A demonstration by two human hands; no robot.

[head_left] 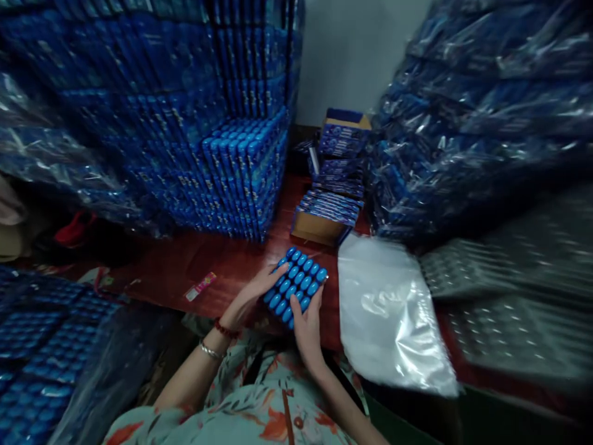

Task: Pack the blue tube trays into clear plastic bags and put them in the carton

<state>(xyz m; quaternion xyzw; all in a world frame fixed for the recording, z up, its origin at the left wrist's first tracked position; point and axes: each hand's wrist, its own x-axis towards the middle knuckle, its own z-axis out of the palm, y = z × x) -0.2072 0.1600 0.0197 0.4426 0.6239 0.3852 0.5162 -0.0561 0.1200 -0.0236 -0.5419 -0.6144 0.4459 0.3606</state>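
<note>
- Blue pack (pixel 302 277) is btwn your hands, in front of your torso, over the surface (pixel 171 266); resting on it or lifted, can't tell.
- Your L hand (pixel 265 281) grips its left side, R hand (pixel 306 324) its near-right edge, thumb on top; neither's clearly nearer.
- Pack's skewed to you, approx. square: no clear long axis.
- Clear plastic (pixel 391 309) lies just R of it.

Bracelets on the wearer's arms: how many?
2: red beaded bracelet just behind the left hand, silver bangle farther up that arm. None visible on the right forearm; more may be out of view.
</note>
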